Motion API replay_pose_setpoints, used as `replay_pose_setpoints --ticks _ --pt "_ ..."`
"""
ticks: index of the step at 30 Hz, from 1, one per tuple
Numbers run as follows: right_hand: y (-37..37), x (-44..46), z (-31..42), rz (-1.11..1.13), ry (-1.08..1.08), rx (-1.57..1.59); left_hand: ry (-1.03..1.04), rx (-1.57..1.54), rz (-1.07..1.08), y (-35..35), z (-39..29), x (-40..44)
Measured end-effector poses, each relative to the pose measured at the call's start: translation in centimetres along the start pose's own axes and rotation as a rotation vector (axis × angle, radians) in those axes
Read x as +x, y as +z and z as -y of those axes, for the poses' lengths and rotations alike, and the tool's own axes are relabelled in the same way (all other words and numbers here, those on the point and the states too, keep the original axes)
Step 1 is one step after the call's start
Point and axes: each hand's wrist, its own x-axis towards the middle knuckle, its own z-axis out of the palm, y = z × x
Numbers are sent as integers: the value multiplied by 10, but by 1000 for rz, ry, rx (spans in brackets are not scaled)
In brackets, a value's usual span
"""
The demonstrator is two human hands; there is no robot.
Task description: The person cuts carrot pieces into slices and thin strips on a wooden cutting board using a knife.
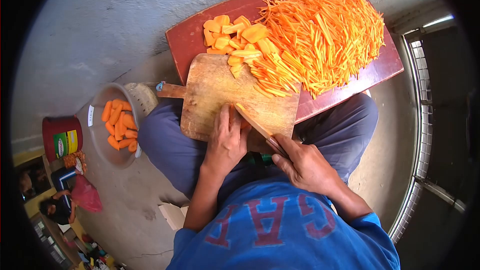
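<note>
My right hand (305, 165) is wrapped round the handle of a knife (257, 126), whose blade points up and left over a wooden cutting board (215, 87). Fingers bent and pressed down, my left hand (227, 140) is on the board just left of the blade. A bit of orange carrot (245, 124) shows between that hand and the knife; most of it is hidden by the fingers. At the board's upper right lie thin carrot strips (275, 72). Flat carrot slices (220, 35) are heaped beyond the board's top edge.
A red table (182, 40) carries a large mound of shredded carrot (330, 35). Whole peeled carrots (120, 122) sit in a plastic basin (97, 145) on the floor at left. Beyond it are a dark red bucket (50, 135) and another person (62, 205). A wall runs behind the table.
</note>
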Motion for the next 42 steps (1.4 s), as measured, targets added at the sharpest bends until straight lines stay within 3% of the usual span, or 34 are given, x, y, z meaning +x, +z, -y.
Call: replay_pose_setpoints --ticks 14,19,29,33,42 --pt "1 -1 13 18 134 29 41 158 25 -2 8 -7" --pt "11 36 3 -51 20 -21 82 178 16 -1 13 -9" --pt "-7 5 27 13 81 -9 61 66 -82 -1 17 -13" --pt "-9 6 29 54 129 2 42 47 17 -8 18 -10" --pt "-3 28 6 41 126 -8 54 23 -21 -6 21 -12"
